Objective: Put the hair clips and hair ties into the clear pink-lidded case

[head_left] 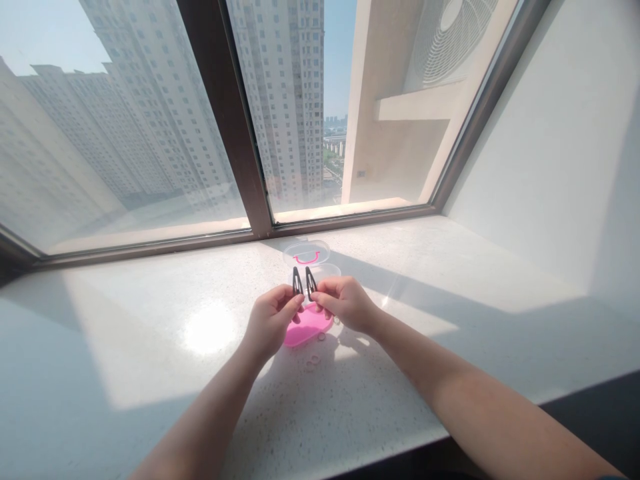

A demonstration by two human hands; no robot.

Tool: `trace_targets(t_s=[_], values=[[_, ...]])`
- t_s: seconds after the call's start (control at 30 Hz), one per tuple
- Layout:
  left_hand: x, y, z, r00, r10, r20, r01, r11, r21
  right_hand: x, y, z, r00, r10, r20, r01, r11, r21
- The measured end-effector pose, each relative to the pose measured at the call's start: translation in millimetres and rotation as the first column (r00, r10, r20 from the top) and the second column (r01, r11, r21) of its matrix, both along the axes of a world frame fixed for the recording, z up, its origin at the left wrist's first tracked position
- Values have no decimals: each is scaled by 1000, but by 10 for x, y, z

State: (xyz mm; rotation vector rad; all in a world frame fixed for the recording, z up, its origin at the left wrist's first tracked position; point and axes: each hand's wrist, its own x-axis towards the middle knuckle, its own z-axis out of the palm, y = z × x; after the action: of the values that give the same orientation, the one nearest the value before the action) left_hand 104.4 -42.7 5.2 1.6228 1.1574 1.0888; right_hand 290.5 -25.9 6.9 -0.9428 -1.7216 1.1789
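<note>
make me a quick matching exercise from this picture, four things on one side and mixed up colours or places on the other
Things
1. hair clips
2. pink piece
3. far clear oval piece
4. window frame

Colours and places
A. see-through, with a curved pink strip showing on it
B. dark brown, standing between the panes
C. black, one in the left hand and one in the right hand
D. on the pale sill, partly hidden by the fingers

Pairs: 1-C, 2-D, 3-A, 4-B
</note>
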Motion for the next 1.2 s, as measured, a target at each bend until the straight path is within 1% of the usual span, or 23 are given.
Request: trace_targets(t_s=[0.13,0.27,0.37,0.53,0.6,0.67,0.77,0.87,0.97,1.07,1.2], values=[[-1,2,1,1000,10,-18,-10,1000,-10,4,-2,-18,999,39,-25,-39,999,18],[-5,10,0,1000,8,-26,-8,1000,-18,-8,-11,-24,998,58,-4,-58,998,25],[-7,11,-3,1000,-14,3,14,1000,-23,-29,-15,-30,999,51,14,-51,999,1],[2,6,-12,992,-81,93,86,995,-45,-46,8,-64,1000,27,10,-27,999,-29],[4,4,-17,991,-96,96,101,994,-43,-42,19,-73,1000,28,6,-28,999,-41],[3,4,-21,995,-86,52,87,996,-17,-36,23,-70,999,45,17,-44,998,-50],[-2,5,-14,998,-55,-35,58,996,73,-31,19,-56,996,87,32,-84,994,-75],[-3,4,9,995,-50,-80,61,988,140,-33,21,-61,995,99,15,-97,992,-80],[5,0,41,993,-44,-107,62,984,165,-32,36,-81,996,85,-18,-87,993,-83],[13,-3,60,990,-48,-135,73,980,187,-24,52,-87,995,92,-47,-98,987,-126],[12,-1,46,988,-92,-123,115,974,194,-13,55,-55,989,123,-83,-135,978,-159]])
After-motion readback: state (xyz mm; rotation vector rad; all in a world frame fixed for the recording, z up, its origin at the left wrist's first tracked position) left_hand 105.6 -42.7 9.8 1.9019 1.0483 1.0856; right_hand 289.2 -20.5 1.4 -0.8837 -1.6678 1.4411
